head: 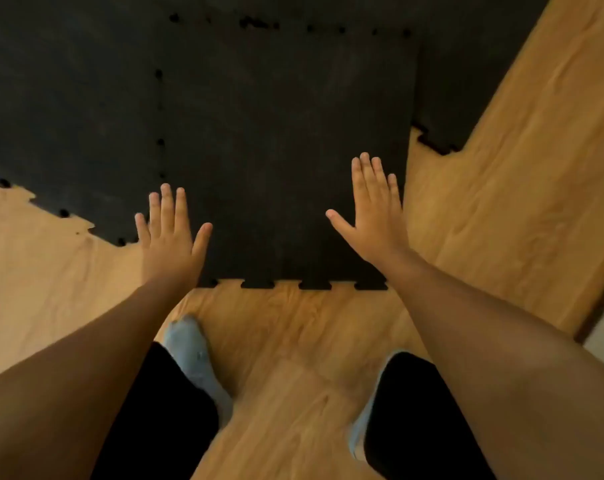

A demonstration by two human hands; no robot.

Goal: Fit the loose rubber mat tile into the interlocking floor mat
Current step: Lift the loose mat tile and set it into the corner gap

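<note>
The loose square tile of black speckled rubber (286, 161), with jigsaw-style tabs along its edges, is lying flat on the light wooden plank floor (501, 168), set into the corner formed by the larger black interlocking floor mat (68, 116). Its far and left edges are being shown against the mat, with dark gaps visible at several points along both seams, so the teeth are judged as not yet fully pressed home. Its near edge and right side are left free over the wood.

Both hands are being held wide apart, fingers spread and clamped on nothing. The left hand (169, 233) is being held over the tile's near left corner, at the seam with the mat; the right hand (375, 209) is being held near the tile's right edge. Whether the palms are pressing on the rubber or hovering just above it cannot be told.

The tile is judged to be dense, fairly heavy and bendable rather than rigid, with a grippy surface that is unlikely to slide easily. It is best taken by its free near and right edges for shifting, and then pressed flat-palmed along the seams. Grey-socked feet (193, 355) are standing on the wood behind the tile.
</note>
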